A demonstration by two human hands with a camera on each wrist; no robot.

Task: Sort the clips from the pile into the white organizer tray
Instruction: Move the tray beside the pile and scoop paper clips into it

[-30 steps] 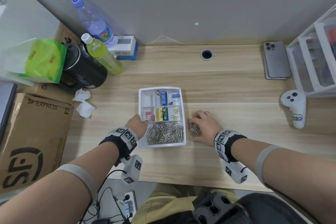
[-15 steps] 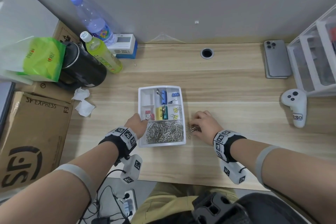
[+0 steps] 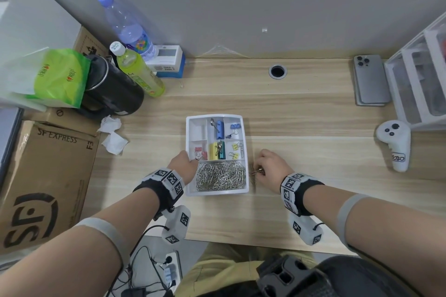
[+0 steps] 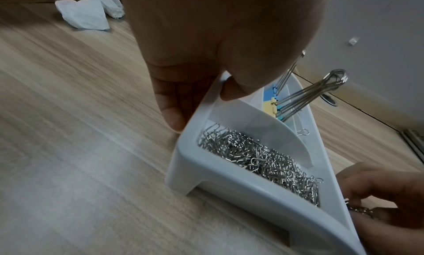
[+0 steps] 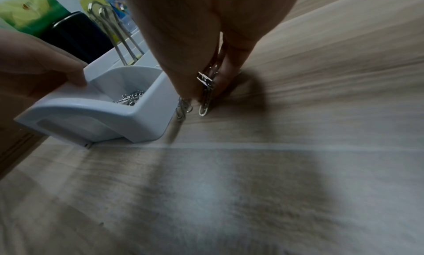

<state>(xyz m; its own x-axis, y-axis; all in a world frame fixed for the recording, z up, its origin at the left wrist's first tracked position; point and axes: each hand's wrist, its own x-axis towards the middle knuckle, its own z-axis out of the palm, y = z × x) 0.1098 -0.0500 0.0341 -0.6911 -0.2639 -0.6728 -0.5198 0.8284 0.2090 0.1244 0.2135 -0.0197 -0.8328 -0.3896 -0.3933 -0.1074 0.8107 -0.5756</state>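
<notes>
The white organizer tray sits mid-desk, its near compartment full of silver paper clips, the smaller ones holding blue, yellow, green and red binder clips. My left hand grips the tray's left wall, thumb inside, fingers outside. Just right of the tray, my right hand pinches a small bunch of silver paper clips against the desk. A few loose clips lie beside the tray's right wall.
A black kettle, two bottles, a green bag and crumpled tissues stand at the left. A phone, a white controller and clear drawers are on the right. A cable hole lies behind the tray.
My right hand has gathered the pile beside the tray into its fingers, so fewer clips show on the desk. My left hand has stayed on the tray.
</notes>
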